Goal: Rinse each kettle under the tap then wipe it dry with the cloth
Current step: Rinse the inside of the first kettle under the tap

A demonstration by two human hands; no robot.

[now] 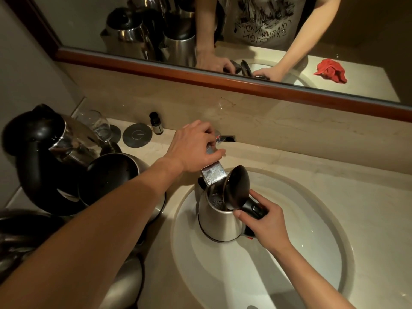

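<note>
The white sink (312,253) holds a steel kettle (219,221), lid up, under the tap (213,172). The right hand (265,224) grips its black handle; the left hand (196,148) curls over the tap lever — fingertips hidden. The red cloth (332,70) shows only in the mirror.

Printed lettering is showing on the shirt (265,21) reflected in the mirror (156,30), well above the fingers (209,130); mirrored and blurred, it cannot be read. A curved mark is showing on the round disc (137,135), left of the fingers.
</note>
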